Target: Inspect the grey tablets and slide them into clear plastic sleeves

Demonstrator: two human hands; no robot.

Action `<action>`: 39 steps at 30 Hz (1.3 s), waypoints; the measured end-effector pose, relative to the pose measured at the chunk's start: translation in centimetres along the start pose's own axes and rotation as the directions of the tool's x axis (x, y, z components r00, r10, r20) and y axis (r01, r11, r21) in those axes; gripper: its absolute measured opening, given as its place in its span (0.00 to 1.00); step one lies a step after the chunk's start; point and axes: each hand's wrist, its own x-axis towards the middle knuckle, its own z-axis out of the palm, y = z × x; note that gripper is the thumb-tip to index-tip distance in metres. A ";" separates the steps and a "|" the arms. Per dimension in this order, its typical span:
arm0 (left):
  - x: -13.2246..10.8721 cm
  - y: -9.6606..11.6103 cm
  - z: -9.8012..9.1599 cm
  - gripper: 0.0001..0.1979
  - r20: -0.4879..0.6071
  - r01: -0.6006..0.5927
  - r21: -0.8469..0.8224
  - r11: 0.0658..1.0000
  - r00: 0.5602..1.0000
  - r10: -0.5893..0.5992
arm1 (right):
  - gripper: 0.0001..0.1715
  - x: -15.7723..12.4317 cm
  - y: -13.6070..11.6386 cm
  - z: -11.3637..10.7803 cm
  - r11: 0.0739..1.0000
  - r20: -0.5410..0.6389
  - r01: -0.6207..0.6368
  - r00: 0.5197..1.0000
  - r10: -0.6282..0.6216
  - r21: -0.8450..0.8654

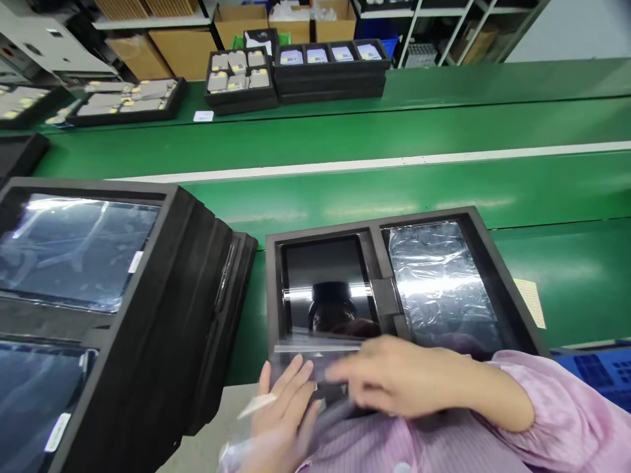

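Note:
A black foam tray [428,220] lies in front of me with two compartments. Its left one holds a bare, glossy dark screen [320,263]; the right one holds a screen covered in wrinkled clear film [444,282]. Over the tray's near left part, a clear plastic sheet [296,358] is partly blurred. My left hand [288,410] rests on this sheet with fingers stretched out, a white strip beside it. Just to the right, my right hand [394,374] reaches across at the sheet, index finger extended and the others curled. Motion smears its fingertips, so any grip is unclear.
At left rises a stack of black foam trays [172,315] with film-covered screens. Behind the green workbench's white line stand trays of small parts [239,72] and a black box [330,75]. A paper note [531,302] and a blue crate [599,371] lie at right.

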 end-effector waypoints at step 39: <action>18.5 1.0 6.7 0.28 0.124 0.172 0.464 0.869 0.959 -0.256 | 0.22 -13.0 4.5 1.8 0.980 -0.947 -0.043 0.255 0.196 0.192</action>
